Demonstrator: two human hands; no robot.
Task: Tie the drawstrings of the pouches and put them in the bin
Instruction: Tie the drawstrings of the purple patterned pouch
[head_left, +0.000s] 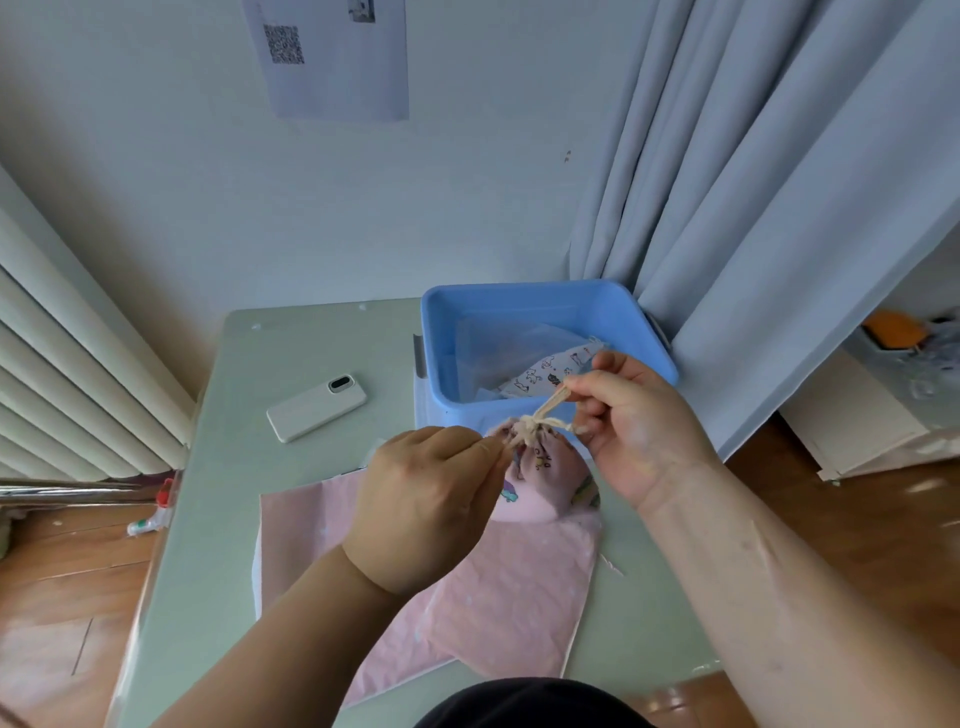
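Observation:
A small pink printed pouch (540, 480) stands gathered at its neck, held above flat pink pouches (519, 587) on the table. Its beige drawstring (537, 423) is crossed into a knot at the neck. My left hand (426, 499) pinches one cord end at the left of the knot. My right hand (634, 421) pinches the other cord end, pulled up and to the right. Behind them sits the blue bin (447, 332), with a white printed pouch (550, 371) lying inside it.
A white phone (317, 408) lies on the pale green table (218, 493) left of the bin. A radiator stands at the left, a grey curtain (753, 208) hangs right behind the bin. Small bottles lie on the wooden floor at the left.

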